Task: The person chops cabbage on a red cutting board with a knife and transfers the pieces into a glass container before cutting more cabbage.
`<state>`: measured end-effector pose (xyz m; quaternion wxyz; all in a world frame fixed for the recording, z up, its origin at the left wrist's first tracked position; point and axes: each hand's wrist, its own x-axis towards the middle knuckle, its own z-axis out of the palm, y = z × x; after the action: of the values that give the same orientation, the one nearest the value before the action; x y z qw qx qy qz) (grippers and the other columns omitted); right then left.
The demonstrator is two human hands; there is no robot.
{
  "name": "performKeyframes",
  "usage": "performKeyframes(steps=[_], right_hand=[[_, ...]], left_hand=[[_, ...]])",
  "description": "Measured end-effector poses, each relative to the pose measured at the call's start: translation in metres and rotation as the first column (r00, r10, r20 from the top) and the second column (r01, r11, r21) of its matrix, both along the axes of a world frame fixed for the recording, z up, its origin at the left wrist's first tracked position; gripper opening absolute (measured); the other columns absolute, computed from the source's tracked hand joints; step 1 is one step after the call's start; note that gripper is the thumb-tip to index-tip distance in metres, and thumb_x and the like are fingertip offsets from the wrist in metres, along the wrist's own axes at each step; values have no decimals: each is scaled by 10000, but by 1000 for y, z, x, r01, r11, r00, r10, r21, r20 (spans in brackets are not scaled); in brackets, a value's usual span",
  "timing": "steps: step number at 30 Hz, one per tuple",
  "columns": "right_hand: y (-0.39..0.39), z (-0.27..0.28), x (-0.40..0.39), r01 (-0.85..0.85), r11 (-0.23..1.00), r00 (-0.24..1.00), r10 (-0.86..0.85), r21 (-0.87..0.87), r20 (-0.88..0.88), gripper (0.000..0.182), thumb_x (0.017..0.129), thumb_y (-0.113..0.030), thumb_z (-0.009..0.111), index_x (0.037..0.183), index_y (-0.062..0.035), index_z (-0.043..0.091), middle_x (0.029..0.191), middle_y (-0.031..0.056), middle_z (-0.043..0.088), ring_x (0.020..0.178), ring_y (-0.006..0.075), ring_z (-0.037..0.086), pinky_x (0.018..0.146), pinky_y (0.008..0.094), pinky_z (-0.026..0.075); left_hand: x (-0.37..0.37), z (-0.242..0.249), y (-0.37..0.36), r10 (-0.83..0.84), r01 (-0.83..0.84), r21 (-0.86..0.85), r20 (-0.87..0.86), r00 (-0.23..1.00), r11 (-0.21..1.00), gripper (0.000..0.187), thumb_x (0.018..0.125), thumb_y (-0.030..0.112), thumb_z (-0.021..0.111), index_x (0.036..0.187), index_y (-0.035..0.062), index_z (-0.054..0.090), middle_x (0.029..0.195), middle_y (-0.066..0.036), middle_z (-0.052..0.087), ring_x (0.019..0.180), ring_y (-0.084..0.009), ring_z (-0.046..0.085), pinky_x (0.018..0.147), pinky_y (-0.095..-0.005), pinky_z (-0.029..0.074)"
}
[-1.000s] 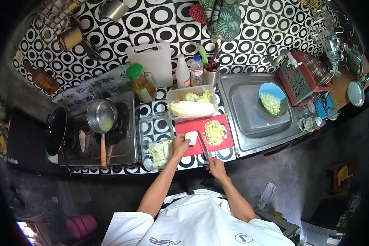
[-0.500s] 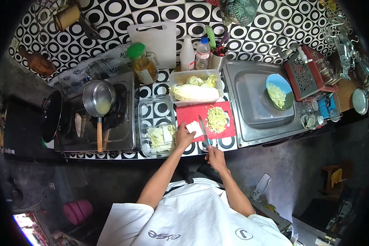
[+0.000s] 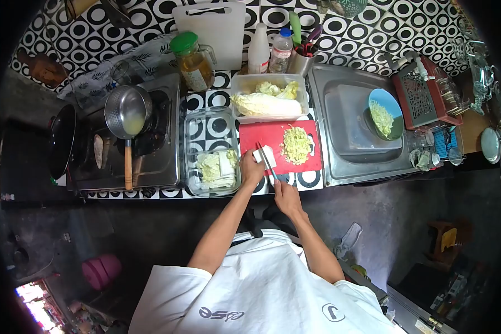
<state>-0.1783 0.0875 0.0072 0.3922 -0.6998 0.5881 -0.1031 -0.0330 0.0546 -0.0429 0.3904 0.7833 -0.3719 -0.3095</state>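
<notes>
A white block lies on the left part of the red cutting board. My left hand is closed on the block's left side. My right hand grips the handle of a knife, whose blade lies over the block, close to my left fingers. A pile of chopped pale-green vegetable sits on the board's right part. Left of the board, a clear container holds cabbage leaves and white pieces. Behind the board, a plastic tub contains a whole cabbage.
A saucepan stands on the stove at left. The sink at right holds an upturned bin and a blue bowl of shredded vegetable. Behind stand a green-lidded jug, bottles and a white board.
The knife has moved left from beside the white block to over it, with my right hand. The whole counter appears higher in view.
</notes>
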Motion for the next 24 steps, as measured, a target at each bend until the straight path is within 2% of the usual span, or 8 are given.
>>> performKeyframes(steps=[3, 5, 9, 11, 13, 16, 19, 24], right_hand=[[1, 0, 4, 4, 1000, 1000, -4, -13, -27, 429, 936, -311, 358, 825, 35, 586, 724, 310, 573, 749, 481, 561, 704, 524, 433], [3, 2, 3, 1, 1000, 1000, -1, -1, -18, 429, 938, -312, 356, 825, 33, 584, 722, 305, 574, 747, 478, 561, 692, 522, 430], [6, 3, -7, 44, 996, 992, -52, 75, 118, 430, 945, -311, 348, 819, 30, 578, 720, 289, 578, 751, 476, 552, 659, 518, 413], [13, -6, -17, 60, 995, 988, -71, 80, 139, 444, 950, -327, 346, 808, 27, 572, 660, 239, 585, 686, 427, 580, 619, 472, 424], [16, 0, -24, 139, 983, 963, -163, 124, 216, 493, 955, -376, 363, 858, 45, 601, 538, 74, 534, 508, 140, 542, 497, 304, 420], [23, 1, -35, 156, 980, 949, -183, 123, 255, 489, 954, -390, 372, 893, 38, 603, 545, 52, 523, 496, 107, 498, 475, 270, 391], [33, 2, -44, 194, 970, 932, -229, 149, 280, 490, 952, -400, 377, 924, 30, 609, 541, 28, 502, 496, 86, 473, 467, 247, 374], [45, -1, -54, 247, 946, 908, -301, 208, 292, 514, 949, -418, 373, 914, 36, 612, 530, 31, 502, 483, 88, 476, 461, 257, 371]], left_hand=[[-3, -2, 2, 6, -5, -45, 44, 999, 999, 420, 647, 30, 634, 1053, -51, 564, 881, -216, 600, 817, -351, 596, 747, -411, 470], [-8, -3, 7, 46, 37, -209, 379, 924, 977, 383, 678, 34, 637, 1046, -46, 568, 887, -204, 587, 813, -355, 584, 731, -423, 468], [4, 41, 20, 28, 57, -244, 331, 943, 968, 330, 718, 46, 630, 1035, -30, 577, 903, -192, 577, 814, -338, 579, 716, -414, 470], [19, 40, 27, 7, 66, -248, 281, 960, 966, 326, 714, 92, 668, 1018, 0, 593, 846, -148, 594, 684, -246, 596, 624, -351, 484], [25, 49, 28, 20, 24, -238, 181, 983, 971, 279, 750, 82, 619, 1017, 5, 598, 829, -165, 585, 686, -320, 577, 640, -397, 475], [34, 53, 22, -25, 48, -164, 141, 990, 985, 251, 741, 85, 622, 980, 11, 609, 794, -160, 597, 658, -318, 575, 615, -405, 470], [63, 45, 11, 180, -57, -315, 377, 909, 948, 178, 701, 97, 637, 866, 29, 631, 697, -146, 612, 686, -321, 600, 623, -398, 476], [99, 50, 18, -22, -13, 125, 276, 961, 992, 266, 667, 178, 674, 883, 27, 643, 803, -172, 639, 822, -343, 608, 708, -400, 487]])
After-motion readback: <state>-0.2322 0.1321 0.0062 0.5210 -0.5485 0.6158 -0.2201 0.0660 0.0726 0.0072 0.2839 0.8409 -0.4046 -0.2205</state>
